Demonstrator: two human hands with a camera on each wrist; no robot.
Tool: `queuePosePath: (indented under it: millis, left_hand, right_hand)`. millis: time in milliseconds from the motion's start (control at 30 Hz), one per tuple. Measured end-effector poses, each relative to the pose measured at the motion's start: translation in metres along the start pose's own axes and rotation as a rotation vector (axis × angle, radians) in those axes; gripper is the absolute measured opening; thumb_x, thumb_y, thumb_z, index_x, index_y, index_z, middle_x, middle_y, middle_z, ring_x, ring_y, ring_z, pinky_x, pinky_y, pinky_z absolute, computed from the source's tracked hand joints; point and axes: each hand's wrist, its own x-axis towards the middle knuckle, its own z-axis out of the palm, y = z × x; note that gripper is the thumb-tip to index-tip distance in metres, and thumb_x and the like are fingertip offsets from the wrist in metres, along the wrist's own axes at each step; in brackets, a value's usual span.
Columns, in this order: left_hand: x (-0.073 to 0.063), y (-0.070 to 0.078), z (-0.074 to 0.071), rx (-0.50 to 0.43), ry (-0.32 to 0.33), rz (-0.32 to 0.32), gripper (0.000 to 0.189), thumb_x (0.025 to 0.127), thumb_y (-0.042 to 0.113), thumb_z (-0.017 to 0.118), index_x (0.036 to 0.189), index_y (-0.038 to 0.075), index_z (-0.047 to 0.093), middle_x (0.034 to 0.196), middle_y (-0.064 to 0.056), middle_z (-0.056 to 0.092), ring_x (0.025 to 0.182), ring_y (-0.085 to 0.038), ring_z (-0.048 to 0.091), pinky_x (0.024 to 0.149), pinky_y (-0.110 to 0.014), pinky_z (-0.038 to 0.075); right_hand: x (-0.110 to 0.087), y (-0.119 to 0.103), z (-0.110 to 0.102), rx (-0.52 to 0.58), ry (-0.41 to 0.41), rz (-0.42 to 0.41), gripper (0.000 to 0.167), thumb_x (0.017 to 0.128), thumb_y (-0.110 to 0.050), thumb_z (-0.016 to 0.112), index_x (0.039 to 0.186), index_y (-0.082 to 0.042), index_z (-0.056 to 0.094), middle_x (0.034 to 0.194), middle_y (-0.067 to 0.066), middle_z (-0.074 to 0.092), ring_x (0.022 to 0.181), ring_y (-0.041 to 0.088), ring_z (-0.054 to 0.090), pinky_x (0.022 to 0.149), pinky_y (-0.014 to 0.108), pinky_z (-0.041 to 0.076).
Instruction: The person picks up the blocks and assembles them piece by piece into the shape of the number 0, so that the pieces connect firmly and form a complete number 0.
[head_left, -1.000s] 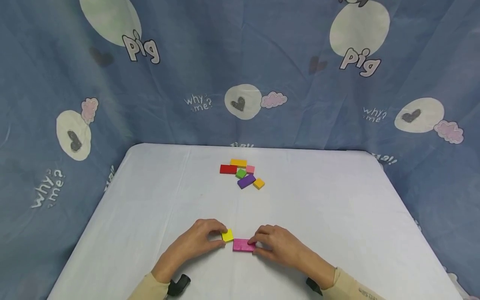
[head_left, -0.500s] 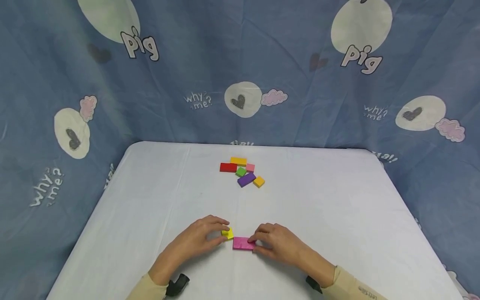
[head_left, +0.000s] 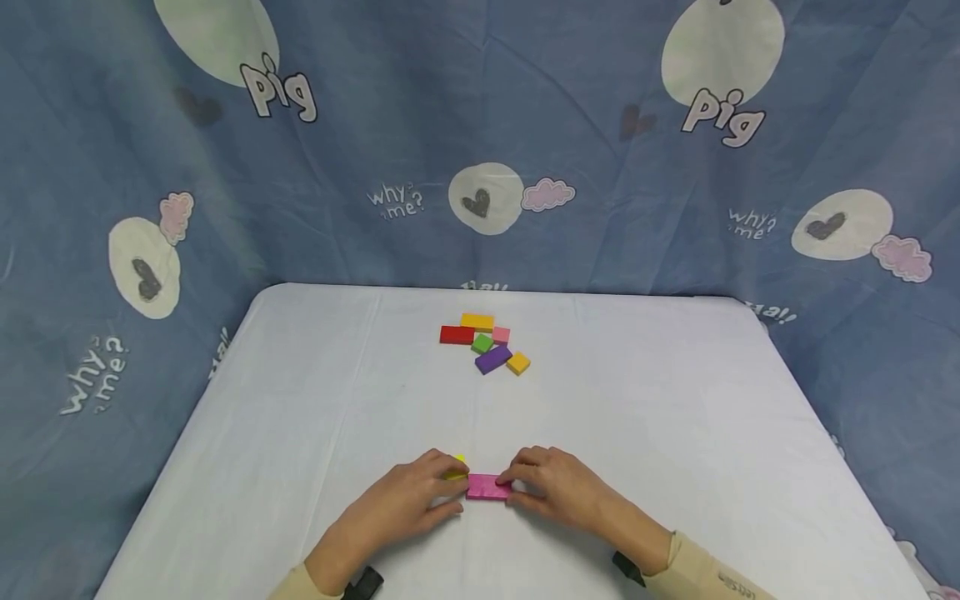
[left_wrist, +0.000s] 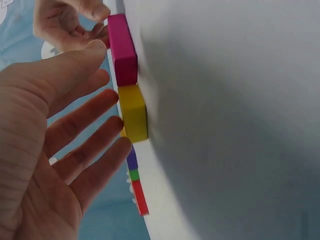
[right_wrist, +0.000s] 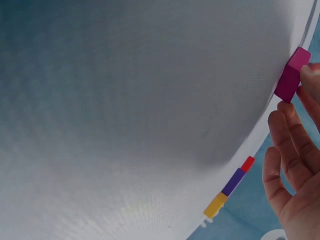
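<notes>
A long magenta block [head_left: 484,488] lies flat on the white table. At its right end, my right hand [head_left: 561,493] pinches it between thumb and fingers. A short yellow block [left_wrist: 133,114] sits against the magenta block's left end, offset toward the far side in the head view. My left hand [head_left: 405,502] is beside the yellow block, covering most of it from above. In the left wrist view its fingers are extended, fingertips at the yellow block's side, and the thumb is held away from that block, near the magenta one.
Farther back on the white table [head_left: 637,400] lies a loose cluster: a red block [head_left: 457,335], an orange block [head_left: 477,322], a pink one [head_left: 501,334], a green one [head_left: 482,342], a purple one [head_left: 493,359] and a small orange one [head_left: 518,363]. Blue printed cloth [head_left: 420,108] surrounds the table.
My left hand has loosened its grip on the yellow block and moved slightly right and nearer, now hiding most of it. The right hand keeps its place on the magenta block.
</notes>
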Motion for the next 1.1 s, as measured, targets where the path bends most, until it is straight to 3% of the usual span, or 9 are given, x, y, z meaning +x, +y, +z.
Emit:
queuePosePath:
  millis: [233,733,967,1100]
  left_hand:
    - [0.001,0.004,0.008,0.083,0.015,0.027,0.031,0.091,0.033,0.071,0.117,0.017,0.073,0.121,0.0,0.057,0.112,-0.015,0.052,0.082,-0.029,0.053]
    - [0.003,0.006,0.014,0.045,0.098,-0.019,0.021,0.09,0.024,0.073,0.11,0.017,0.076,0.114,0.003,0.058,0.104,-0.014,0.054,0.068,-0.027,0.054]
    - [0.004,0.001,0.01,0.021,0.123,-0.112,0.029,0.089,0.023,0.074,0.117,0.017,0.074,0.121,0.0,0.058,0.107,-0.015,0.056,0.075,-0.029,0.055]
    - [0.004,-0.003,0.01,0.016,0.152,-0.163,0.027,0.087,0.021,0.076,0.113,0.014,0.075,0.116,0.0,0.062,0.103,-0.015,0.059,0.075,-0.03,0.056]
  right_hand:
    - [0.0,-0.001,0.0,-0.007,0.02,-0.008,0.023,0.09,-0.031,0.073,0.111,-0.022,0.073,0.103,-0.011,0.064,0.094,0.004,0.061,0.085,0.03,0.052]
    - [0.0,-0.001,0.001,-0.018,0.045,-0.032,0.024,0.089,-0.032,0.073,0.11,-0.021,0.073,0.103,-0.01,0.064,0.093,0.005,0.061,0.084,0.029,0.052]
    - [0.0,0.0,0.001,-0.019,0.033,-0.029,0.023,0.089,-0.031,0.073,0.11,-0.021,0.073,0.103,-0.009,0.065,0.094,0.005,0.062,0.085,0.03,0.052]
    - [0.0,0.0,0.001,-0.017,0.027,-0.024,0.023,0.089,-0.031,0.073,0.111,-0.021,0.073,0.103,-0.009,0.065,0.094,0.005,0.061,0.085,0.03,0.052]
